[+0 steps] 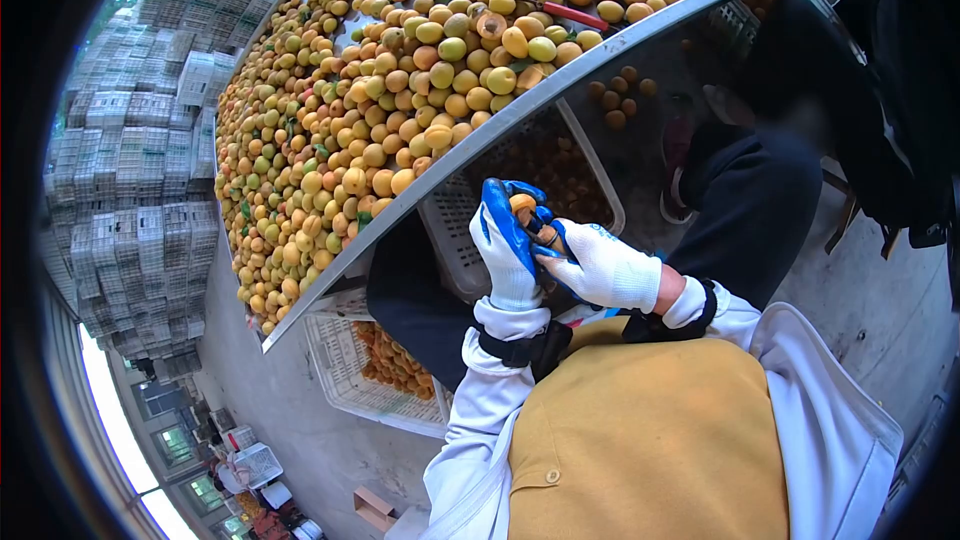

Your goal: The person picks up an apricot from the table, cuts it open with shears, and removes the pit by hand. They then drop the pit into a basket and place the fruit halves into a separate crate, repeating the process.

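Observation:
Both hands are together above a crate by the table's edge, in white gloves with blue-coated palms and fingers. My left hand (pixel 507 245) is closed around an apricot (pixel 521 203), whose orange flesh shows between the fingers. Against it presses my right hand (pixel 605 268), its fingers curled in; what they grip is hidden. Brownish patches show at the right fingertips, too small to make out. Just beyond the hands, a sloping metal-edged table (pixel 470 162) carries a thick layer of whole apricots (pixel 400 75). A red-handled tool (pixel 575 16) lies among them.
Below the hands, a plastic crate (pixel 590 155) contains dark orange pieces. Another white crate (pixel 335 365) with apricot pieces stands on the floor at left. Several loose apricots (pixel 621 97) lie under the table. Another person's dark-clothed leg (pixel 870 120) is at right. Stacked crates (pixel 135 180) rise at far left.

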